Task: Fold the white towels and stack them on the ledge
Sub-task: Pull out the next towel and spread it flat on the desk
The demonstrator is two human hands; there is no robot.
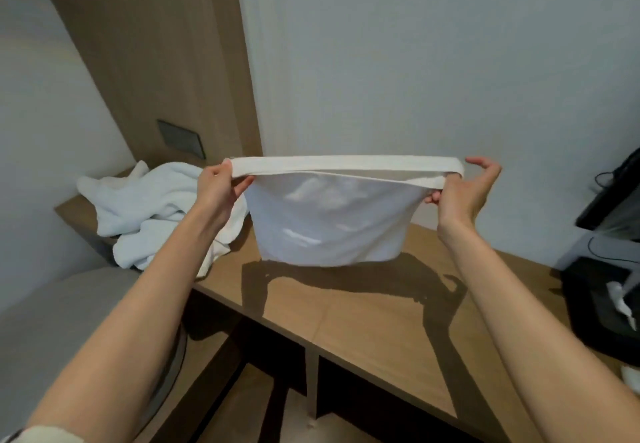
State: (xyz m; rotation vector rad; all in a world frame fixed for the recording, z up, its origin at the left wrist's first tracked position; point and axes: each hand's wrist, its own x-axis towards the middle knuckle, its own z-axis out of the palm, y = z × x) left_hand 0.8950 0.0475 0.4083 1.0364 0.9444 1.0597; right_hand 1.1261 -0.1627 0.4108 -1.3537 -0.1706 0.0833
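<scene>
Left grip [221,190], right grip [464,193] each pinch top corner of folded white towel [325,221], stretched taut above ledge [363,321]. Crumpled towel pile [145,207] at 9 o'clock.

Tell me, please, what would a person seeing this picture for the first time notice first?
First, the white towel in the middle, hanging stretched between the left hand and the right hand, which grip its top edge over the wooden ledge. Next, the heap of crumpled white towels lying at the ledge's far left end, not yet folded.
</scene>
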